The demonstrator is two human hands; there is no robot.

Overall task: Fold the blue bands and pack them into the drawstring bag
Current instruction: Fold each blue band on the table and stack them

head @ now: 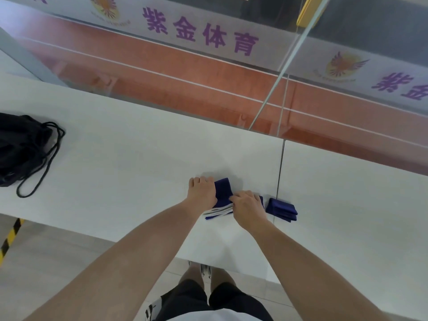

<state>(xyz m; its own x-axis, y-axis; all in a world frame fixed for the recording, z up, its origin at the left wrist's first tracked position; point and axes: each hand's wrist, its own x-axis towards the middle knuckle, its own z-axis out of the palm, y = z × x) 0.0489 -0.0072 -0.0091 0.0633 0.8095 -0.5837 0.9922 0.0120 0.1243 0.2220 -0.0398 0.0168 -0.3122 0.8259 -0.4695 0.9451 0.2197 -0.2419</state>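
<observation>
A blue band [223, 188] with white edge stripes lies on the white table [129, 158], partly folded. My left hand [202, 191] presses flat on its left side. My right hand [249, 205] pinches the band's layers at the right side. A small stack of folded blue bands [282, 209] sits just right of my right hand, near the seam between two tabletops. The black drawstring bag [22, 147] lies at the far left of the table, its cord looping toward the front edge.
The table's front edge runs close to my legs, with a grey tiled floor below. A glass wall with purple lettering stands behind the table. Yellow-black hazard tape [10, 237] marks the floor at lower left.
</observation>
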